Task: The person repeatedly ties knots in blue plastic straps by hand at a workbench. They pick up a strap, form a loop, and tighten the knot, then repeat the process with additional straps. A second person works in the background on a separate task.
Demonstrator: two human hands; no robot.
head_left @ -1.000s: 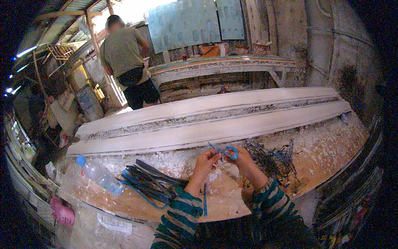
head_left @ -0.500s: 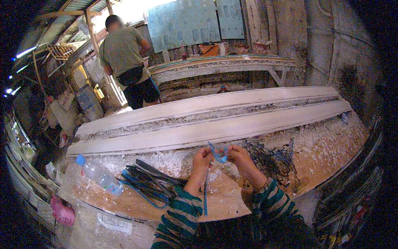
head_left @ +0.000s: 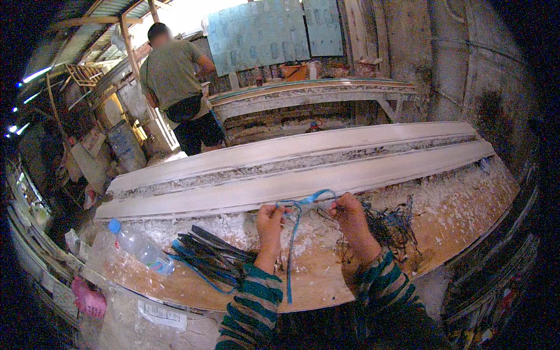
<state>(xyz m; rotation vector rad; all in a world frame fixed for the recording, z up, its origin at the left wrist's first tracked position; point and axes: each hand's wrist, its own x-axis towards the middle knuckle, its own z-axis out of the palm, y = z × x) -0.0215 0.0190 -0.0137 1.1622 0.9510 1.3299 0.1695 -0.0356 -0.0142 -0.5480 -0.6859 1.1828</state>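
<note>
A thin blue strip point(head_left: 317, 196) stretches in a loose curve between my two hands above the worktable. My left hand point(head_left: 270, 226) pinches one part of it, and a long tail drops from there toward the table's front edge. Its other end runs to the closed fingertips of my right hand point(head_left: 351, 213), raised to the right. A bundle of black and blue strips point(head_left: 214, 254) lies left of my left forearm. Beside my right hand is a tangled heap of thin dark strands point(head_left: 392, 228).
Two long pale planks point(head_left: 297, 182) cross the wooden worktable point(head_left: 318, 289) beyond my hands. A clear plastic bottle with a blue cap point(head_left: 140, 248) lies at the left. Farther back a person point(head_left: 175, 81) stands by a long bench point(head_left: 315, 90). A pink basket point(head_left: 89, 297) sits lower left.
My hands have moved apart, the left one leftward and the right one to the right and up. The blue strip, bunched between them before, is now drawn out.
</note>
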